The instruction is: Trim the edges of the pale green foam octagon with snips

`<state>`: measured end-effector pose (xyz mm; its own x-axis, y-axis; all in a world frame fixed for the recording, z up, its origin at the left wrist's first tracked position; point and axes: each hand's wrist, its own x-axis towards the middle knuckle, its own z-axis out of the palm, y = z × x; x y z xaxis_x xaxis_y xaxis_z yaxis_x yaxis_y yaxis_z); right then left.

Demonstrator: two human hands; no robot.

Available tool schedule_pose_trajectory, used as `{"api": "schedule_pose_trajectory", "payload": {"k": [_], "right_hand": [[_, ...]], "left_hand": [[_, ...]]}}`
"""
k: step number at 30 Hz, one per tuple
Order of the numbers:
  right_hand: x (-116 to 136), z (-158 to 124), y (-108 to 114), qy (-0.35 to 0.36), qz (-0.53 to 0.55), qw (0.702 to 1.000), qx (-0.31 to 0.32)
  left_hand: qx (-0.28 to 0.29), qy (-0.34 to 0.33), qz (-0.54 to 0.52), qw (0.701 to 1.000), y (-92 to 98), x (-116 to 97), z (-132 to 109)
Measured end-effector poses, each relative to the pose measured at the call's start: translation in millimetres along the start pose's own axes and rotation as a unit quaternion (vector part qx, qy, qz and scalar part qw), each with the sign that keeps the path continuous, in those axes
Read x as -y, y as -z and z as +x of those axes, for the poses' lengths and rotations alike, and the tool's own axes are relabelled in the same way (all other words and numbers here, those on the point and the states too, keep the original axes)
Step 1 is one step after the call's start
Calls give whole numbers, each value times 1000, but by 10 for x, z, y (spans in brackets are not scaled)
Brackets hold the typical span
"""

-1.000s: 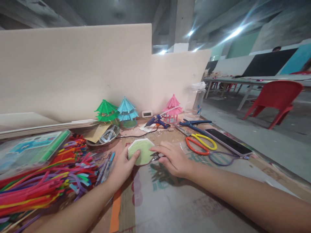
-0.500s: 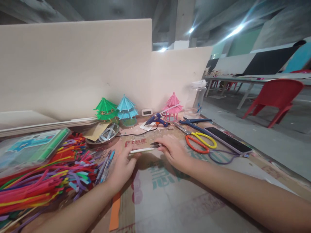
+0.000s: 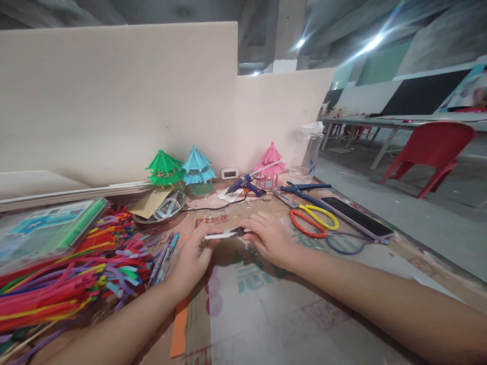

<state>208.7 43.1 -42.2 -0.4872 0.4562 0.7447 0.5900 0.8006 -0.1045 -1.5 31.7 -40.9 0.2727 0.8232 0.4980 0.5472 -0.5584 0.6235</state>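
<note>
My left hand (image 3: 193, 253) is closed on a thin white strip (image 3: 220, 235) that points right across the cardboard. My right hand (image 3: 268, 238) grips a small dark-jawed tool (image 3: 239, 231) that looks like nippers; its handles are hidden in the palm. The dark jaws meet the right end of the strip between my hands. Whether they are cutting into it I cannot tell. Beneath both hands lies a printed cardboard sheet (image 3: 262, 314).
Behind are green (image 3: 163, 167), blue (image 3: 198, 170) and pink (image 3: 271, 165) paper-roofed models and a glue gun (image 3: 243, 185). On the right lie scissors (image 3: 310, 223), blue-handled pliers (image 3: 304, 190) and a phone (image 3: 353, 218). Pipe cleaners (image 3: 57, 289) and pens (image 3: 165, 258) lie left.
The right hand has shifted slightly left, and the dark jaws, apart from each other before, now look closed together at the strip's end. The strip tilts a little differently.
</note>
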Motion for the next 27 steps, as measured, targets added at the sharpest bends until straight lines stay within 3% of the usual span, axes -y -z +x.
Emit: {"api": "schedule_pose_trajectory", "payload": {"k": [27], "right_hand": [[43, -3, 32, 6, 24, 1000, 8]], "left_hand": [[16, 34, -37, 999, -6, -61, 17]]}}
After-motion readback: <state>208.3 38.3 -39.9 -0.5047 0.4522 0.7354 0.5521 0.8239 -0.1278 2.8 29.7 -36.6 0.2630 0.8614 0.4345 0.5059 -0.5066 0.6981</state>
